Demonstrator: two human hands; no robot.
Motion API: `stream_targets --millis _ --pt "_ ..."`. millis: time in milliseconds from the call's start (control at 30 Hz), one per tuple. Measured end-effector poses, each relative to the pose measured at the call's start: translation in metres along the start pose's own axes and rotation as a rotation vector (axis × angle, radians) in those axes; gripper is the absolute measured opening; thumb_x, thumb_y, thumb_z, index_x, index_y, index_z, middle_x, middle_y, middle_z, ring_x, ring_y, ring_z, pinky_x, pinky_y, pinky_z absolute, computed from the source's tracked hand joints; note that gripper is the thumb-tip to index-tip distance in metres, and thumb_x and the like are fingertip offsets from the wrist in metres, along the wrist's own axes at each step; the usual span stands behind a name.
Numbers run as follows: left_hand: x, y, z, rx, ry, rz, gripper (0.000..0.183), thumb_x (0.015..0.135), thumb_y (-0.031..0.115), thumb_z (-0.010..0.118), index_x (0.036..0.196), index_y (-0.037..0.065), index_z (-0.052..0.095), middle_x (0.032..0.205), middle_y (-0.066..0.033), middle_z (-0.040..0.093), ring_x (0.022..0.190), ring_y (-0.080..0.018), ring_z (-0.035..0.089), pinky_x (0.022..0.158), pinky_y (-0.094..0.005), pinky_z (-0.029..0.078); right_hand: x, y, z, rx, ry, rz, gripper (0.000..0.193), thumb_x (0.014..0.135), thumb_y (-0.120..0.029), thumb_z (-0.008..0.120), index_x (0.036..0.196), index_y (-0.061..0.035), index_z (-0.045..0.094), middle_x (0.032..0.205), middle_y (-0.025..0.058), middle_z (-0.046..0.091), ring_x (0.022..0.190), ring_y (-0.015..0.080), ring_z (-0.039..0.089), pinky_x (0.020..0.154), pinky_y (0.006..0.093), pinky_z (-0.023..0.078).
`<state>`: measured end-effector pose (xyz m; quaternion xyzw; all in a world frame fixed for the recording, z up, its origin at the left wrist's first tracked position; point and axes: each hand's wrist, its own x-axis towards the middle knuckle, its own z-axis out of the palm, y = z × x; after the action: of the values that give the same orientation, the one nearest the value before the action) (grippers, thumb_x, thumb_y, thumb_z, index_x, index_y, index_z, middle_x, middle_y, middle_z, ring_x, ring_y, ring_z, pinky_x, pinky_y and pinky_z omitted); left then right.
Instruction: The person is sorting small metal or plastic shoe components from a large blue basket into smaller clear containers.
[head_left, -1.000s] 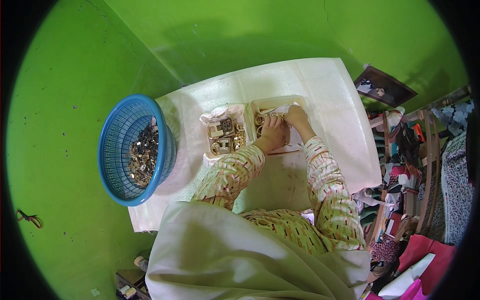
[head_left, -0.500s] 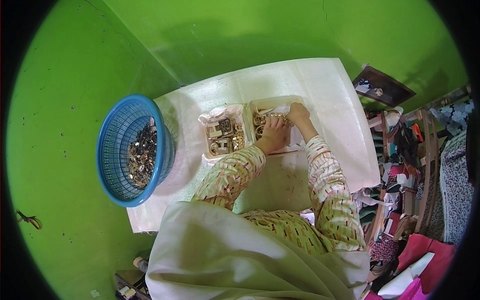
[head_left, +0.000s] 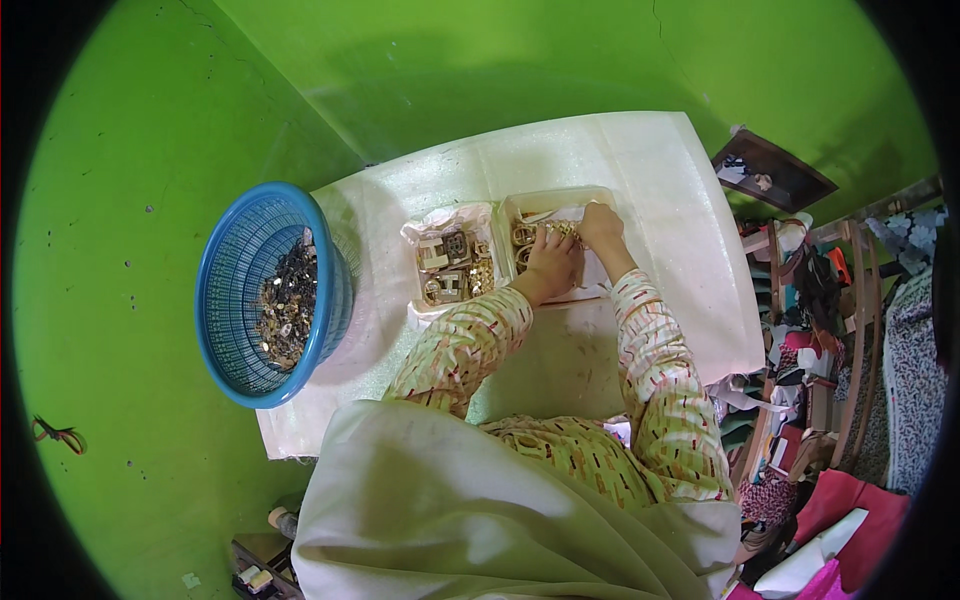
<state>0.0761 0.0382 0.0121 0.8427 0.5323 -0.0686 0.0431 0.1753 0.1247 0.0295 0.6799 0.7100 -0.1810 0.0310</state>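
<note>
Both hands are inside a shallow cream tray [head_left: 508,215] lined with white paper and holding gold-coloured metal pieces [head_left: 524,236], ring-shaped and buckle-like. My left hand [head_left: 553,264] is closed, with its bent fingertips on a row of small gold-coloured pieces [head_left: 562,229]. At that row's right end, near the far right corner, my right hand [head_left: 602,230] is closed with fingers bent down; what lies in its grip is hidden. Left of this tray, a paper-lined tray [head_left: 418,232] contains several buckles [head_left: 444,252] in silver and dark tones, plus small gold-coloured bits [head_left: 481,272].
A blue plastic basket [head_left: 322,330] with a heap of mixed small dark and shiny pieces [head_left: 287,312] stands at the table's left. The white-covered table [head_left: 670,200] meets green walls [head_left: 480,60]. A cluttered wooden rack [head_left: 852,350] with fabrics stands right.
The whole scene has shifted slightly in view. Both hands stay in the right tray, with only small finger movements over the gold-coloured pieces.
</note>
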Motion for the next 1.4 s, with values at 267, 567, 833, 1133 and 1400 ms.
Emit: stream_targets --millis 267,567,833,1133,1400 --pt "-0.009 -0.001 -0.001 0.011 -0.001 0.007 0.052 0.075 0.034 0.050 0.118 0.006 0.045 0.117 -0.0069 0.043 0.114 -0.0252 0.031 0.097 -0.0493 0.012 -0.008 -0.004 -0.006 -0.020 -0.071 0.005 0.024 0.077 -0.016 0.050 0.097 -0.0063 0.059 0.101 0.0120 0.059 0.094 0.0260 0.057 0.076 0.0354 0.047" --pt "-0.012 -0.001 0.000 0.046 -0.044 0.010 0.049 0.077 0.035 0.049 0.116 0.006 0.048 0.115 -0.0063 0.044 0.114 -0.0249 0.032 0.098 -0.0487 0.010 -0.015 0.000 0.007 -0.044 -0.051 -0.109 0.030 0.070 -0.018 0.057 0.097 -0.0060 0.054 0.099 0.0149 0.058 0.094 0.0272 0.056 0.075 0.0385 0.046" --pt "-0.012 -0.001 -0.008 0.019 -0.064 0.022 0.049 0.075 0.034 0.050 0.116 0.006 0.048 0.114 -0.0071 0.045 0.114 -0.0256 0.031 0.099 -0.0489 0.010 -0.017 0.005 0.001 -0.054 -0.079 -0.116 0.030 0.070 -0.017 0.058 0.098 -0.0081 0.053 0.099 0.0134 0.059 0.094 0.0271 0.056 0.075 0.0388 0.045" --pt "-0.011 -0.004 0.004 0.108 0.049 0.050 0.051 0.075 0.034 0.051 0.118 0.006 0.045 0.119 -0.0069 0.041 0.117 -0.0279 0.028 0.099 -0.0514 0.008 -0.015 0.002 0.008 -0.048 -0.067 -0.197 0.030 0.074 -0.018 0.053 0.104 -0.0175 0.050 0.104 0.0113 0.055 0.098 0.0261 0.054 0.079 0.0368 0.044" --pt "-0.008 -0.004 0.002 0.093 -0.022 0.067 0.047 0.077 0.035 0.049 0.116 0.008 0.048 0.116 -0.0067 0.044 0.115 -0.0271 0.031 0.099 -0.0522 0.009 -0.014 0.005 0.012 -0.106 -0.094 -0.241 0.031 0.076 -0.018 0.052 0.107 -0.0224 0.050 0.108 0.0094 0.051 0.099 0.0254 0.052 0.080 0.0367 0.044"
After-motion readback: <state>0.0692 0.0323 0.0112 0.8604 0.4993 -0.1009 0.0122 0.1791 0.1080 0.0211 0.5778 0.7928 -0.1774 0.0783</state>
